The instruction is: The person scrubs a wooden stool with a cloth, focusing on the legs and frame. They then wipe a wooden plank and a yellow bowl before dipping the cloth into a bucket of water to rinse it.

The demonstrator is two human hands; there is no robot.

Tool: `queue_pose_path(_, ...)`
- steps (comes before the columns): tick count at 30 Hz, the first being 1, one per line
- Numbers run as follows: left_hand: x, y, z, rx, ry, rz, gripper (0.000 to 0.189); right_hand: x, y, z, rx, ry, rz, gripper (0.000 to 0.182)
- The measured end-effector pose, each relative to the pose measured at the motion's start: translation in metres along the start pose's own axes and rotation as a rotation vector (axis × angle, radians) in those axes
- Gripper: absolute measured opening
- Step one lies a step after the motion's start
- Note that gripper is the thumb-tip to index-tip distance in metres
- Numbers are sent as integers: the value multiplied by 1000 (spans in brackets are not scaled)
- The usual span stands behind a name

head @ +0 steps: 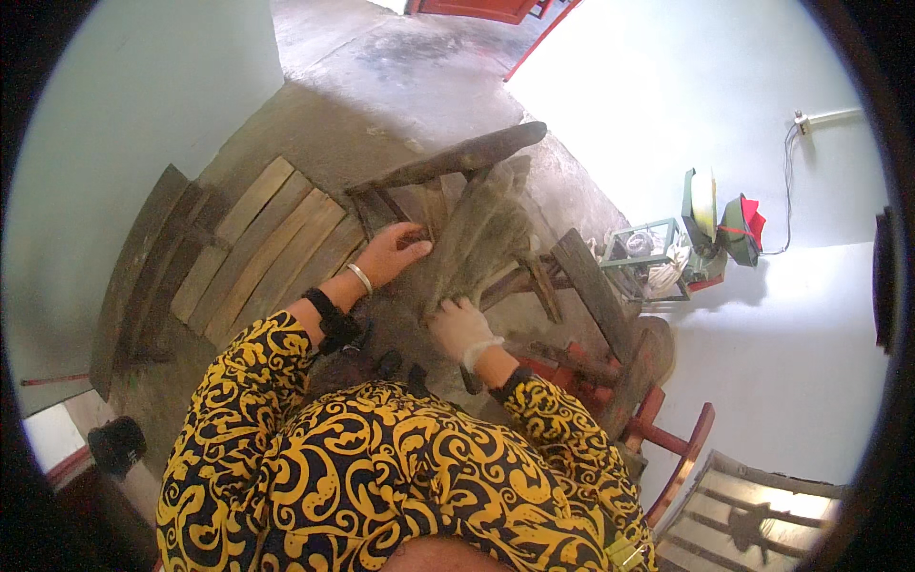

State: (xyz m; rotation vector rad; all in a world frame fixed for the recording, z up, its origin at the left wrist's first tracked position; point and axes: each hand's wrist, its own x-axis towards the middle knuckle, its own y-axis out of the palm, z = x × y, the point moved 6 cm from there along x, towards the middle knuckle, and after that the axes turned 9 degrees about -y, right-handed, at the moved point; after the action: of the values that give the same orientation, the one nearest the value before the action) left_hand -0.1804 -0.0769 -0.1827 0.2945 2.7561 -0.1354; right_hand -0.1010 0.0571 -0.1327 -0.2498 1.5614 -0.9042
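Before me hangs a grey-brown, gauzy sheet of netting or fibre [479,229], spread among dark wooden frame parts. My left hand [393,254], with a bangle at the wrist, is at the sheet's left side. Its fingers are bent and the thumb points right; whether anything is between them is hidden. Lower down, my right hand [461,329], paler and with a whitish band at the wrist, has its fingers curled over the sheet's near end. A dark wooden beam [457,157] slants above the sheet, beyond both hands.
A slatted wooden bench [264,243] stands at the left. Right of the sheet are a dark plank [590,293] and red wooden pieces [593,379]. A green-framed machine [643,254] sits by the white wall. At lower right is a slatted chair [750,511].
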Motion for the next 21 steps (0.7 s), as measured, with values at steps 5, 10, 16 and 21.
queue_pose_path(5, 16, -40, 33, -727, -339, -154, 69, -40, 101, 14, 64, 52, 229, 24)
queue_pose_path(10, 19, -72, 32, -957, -477, -253, 88, -120, 207, -3, 283, 405, 232, 34)
queue_pose_path(16, 26, -37, 20, -771, -577, -113, 89, -203, 200, -39, 1573, 909, -969, 25)
queue_pose_path(21, 54, -24, 103, -1386, -484, 84, 60, -190, 164, -39, 1725, 752, -1478, 19)
